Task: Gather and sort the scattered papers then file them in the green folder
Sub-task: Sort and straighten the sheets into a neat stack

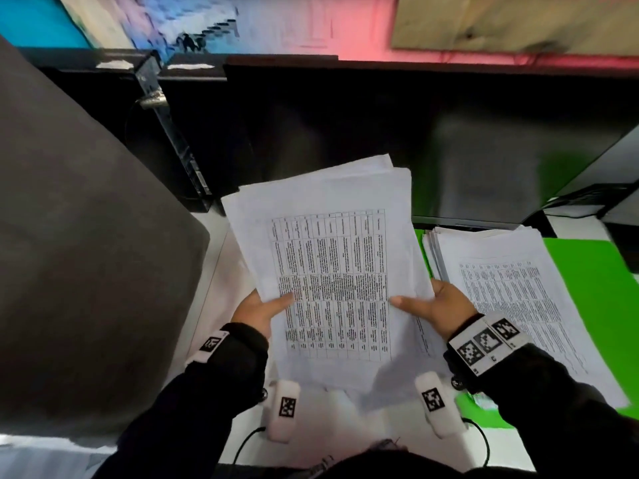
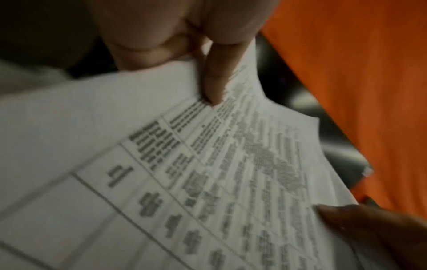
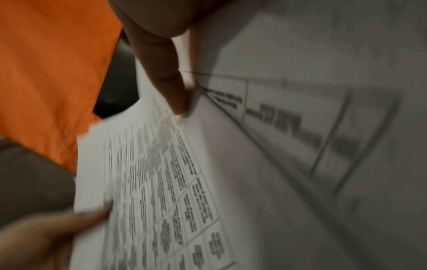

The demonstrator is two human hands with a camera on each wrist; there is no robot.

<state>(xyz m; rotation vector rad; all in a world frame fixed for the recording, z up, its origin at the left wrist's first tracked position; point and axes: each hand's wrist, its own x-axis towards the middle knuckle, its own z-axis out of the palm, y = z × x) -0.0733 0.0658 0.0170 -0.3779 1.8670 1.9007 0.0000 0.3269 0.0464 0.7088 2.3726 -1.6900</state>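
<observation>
While a dark grey chair back (image 1: 86, 236) fills the left of the head view and black monitors (image 1: 345, 126) stand along the far edge, the white desk (image 1: 207, 271) carries an open green folder (image 1: 594, 288) on its right side. On that folder lies a stack of papers (image 1: 511, 305), white sheets printed with a dense table of small text, its edges fanned slightly at the top left. Just left of it, raised above the desk, is a second bundle of sheets (image 1: 332, 271) with the same printed grid on top, its corners uneven and the lower pages sticking out at the far end. The left hand (image 1: 256, 312) grips this bundle at its near left edge, thumb pressed on the top page and fingers beneath. The right hand (image 1: 439, 305) grips the near right edge the same way, thumb flat on the print. Both wrists wear white bands with black-and-white square markers (image 1: 484, 340). The wrist views are blurred.
</observation>
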